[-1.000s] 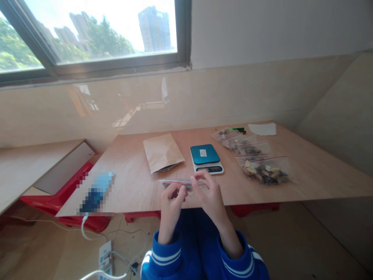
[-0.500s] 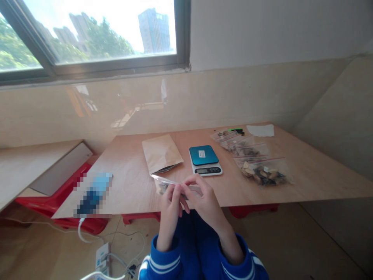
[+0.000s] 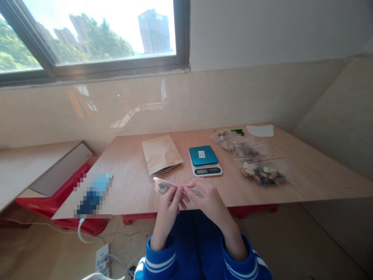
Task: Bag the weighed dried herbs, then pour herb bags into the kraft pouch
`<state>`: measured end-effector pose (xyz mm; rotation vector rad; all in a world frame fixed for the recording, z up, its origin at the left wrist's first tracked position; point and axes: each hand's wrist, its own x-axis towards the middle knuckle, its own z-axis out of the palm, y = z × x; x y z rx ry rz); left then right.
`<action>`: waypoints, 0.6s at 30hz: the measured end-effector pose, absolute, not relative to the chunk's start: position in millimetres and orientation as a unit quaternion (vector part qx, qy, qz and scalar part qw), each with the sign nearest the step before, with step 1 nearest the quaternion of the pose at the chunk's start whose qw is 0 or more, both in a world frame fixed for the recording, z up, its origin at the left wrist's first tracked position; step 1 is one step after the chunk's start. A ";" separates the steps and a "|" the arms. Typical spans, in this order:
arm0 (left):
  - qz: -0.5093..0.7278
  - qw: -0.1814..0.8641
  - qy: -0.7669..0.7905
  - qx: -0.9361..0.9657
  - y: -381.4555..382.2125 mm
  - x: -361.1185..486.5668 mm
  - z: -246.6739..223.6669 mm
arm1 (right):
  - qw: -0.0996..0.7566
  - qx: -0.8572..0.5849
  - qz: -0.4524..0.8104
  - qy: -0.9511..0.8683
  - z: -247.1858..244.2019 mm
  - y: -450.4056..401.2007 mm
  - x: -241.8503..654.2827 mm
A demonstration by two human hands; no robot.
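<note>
From where I stand, the left hand (image 3: 166,214) pinches a small clear zip bag (image 3: 162,188) of dark and tan pieces, held over the plywood table (image 3: 131,182), and the right hand (image 3: 208,202) grips the bag's other end, fingers closed. It looks like work along the bag's top edge; the next move calls for a firm, even pinch there, just short of the digital scale (image 3: 204,168).
</note>
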<state>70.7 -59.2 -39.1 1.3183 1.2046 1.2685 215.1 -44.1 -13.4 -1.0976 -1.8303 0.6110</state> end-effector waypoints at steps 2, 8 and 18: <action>0.504 0.453 0.484 0.554 -59.1 69.1 -37.6 | 0.449 -0.456 0.218 -0.737 -14.5 -42.9 215.8; 0.473 0.434 0.478 0.599 -61.9 65.5 -30.3 | 0.461 -0.474 0.182 -0.728 -18.0 -42.3 211.2; 0.429 0.406 0.504 0.630 -68.4 57.0 -28.3 | 0.635 -0.567 0.215 -0.479 -24.7 -26.7 250.4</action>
